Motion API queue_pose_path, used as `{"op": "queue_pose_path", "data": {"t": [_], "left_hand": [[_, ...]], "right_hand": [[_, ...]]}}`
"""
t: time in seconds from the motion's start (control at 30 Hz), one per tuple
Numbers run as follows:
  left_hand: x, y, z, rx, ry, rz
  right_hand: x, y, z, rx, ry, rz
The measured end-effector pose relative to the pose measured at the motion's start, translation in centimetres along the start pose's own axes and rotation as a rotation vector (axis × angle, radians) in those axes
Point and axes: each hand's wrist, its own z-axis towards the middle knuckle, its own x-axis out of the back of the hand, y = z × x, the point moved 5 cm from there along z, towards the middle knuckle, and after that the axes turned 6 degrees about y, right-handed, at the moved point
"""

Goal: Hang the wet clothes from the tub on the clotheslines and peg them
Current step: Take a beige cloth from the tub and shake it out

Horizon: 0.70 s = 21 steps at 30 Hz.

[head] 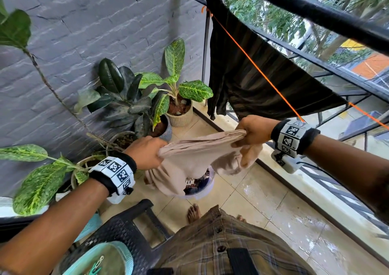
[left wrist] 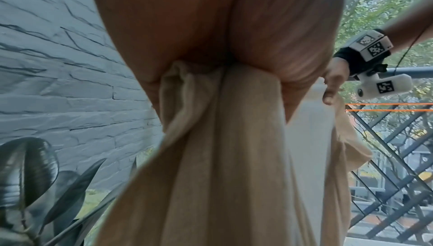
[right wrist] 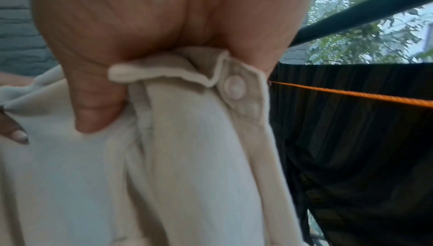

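Note:
A wet beige garment is stretched between both hands above the tub on the floor. My left hand grips its bunched left end. My right hand grips the other end, a buttoned edge. The rest of the cloth sags down over the tub, where patterned clothes still show. An orange clothesline runs just beside my right wrist, and a dark striped garment hangs on the line behind it. In a teal basket at lower left lie pegs.
Potted plants crowd the grey brick wall on the left. A black railing closes off the right side. A dark plastic chair stands by my legs. The tiled floor is wet.

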Motion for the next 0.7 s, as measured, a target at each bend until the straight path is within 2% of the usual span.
{"op": "queue_pose_path", "data": {"t": [0.1,0.17,0.27,0.33,0.43,0.53,0.6,0.7], "left_hand": [[0.4,-0.7,0.1,-0.042,0.049,-0.133],[0.3,-1.4,0.2,-0.044,0.009,-0.269],[-0.2,-2.0,-0.1,0.011,-0.068,-0.558],[-0.3,-2.0,-0.4,0.036,-0.095,-0.646],[-0.7,-1.1,-0.5,-0.038,-0.104,-0.393],[-1.0,0.2,-0.4,-0.121,-0.073,-0.115],[-0.5,0.7,-0.1,-0.106,-0.043,-0.022],[1.2,1.7,0.1,-0.119,0.030,-0.004]], "right_hand": [[0.3,0.2,-0.4,-0.005,0.059,0.195],[0.2,0.3,-0.5,-0.021,0.042,0.254],[0.0,0.1,-1.0,-0.041,-0.010,0.166],[-0.3,-0.1,-1.3,-0.021,0.004,0.025],[-0.6,0.7,-1.9,-0.045,0.008,-0.083],[-1.1,1.3,-2.8,-0.094,-0.017,-0.068],[-1.4,1.5,-3.6,-0.077,0.015,-0.028],[-0.8,2.7,-5.1,-0.074,0.131,0.149]]}}
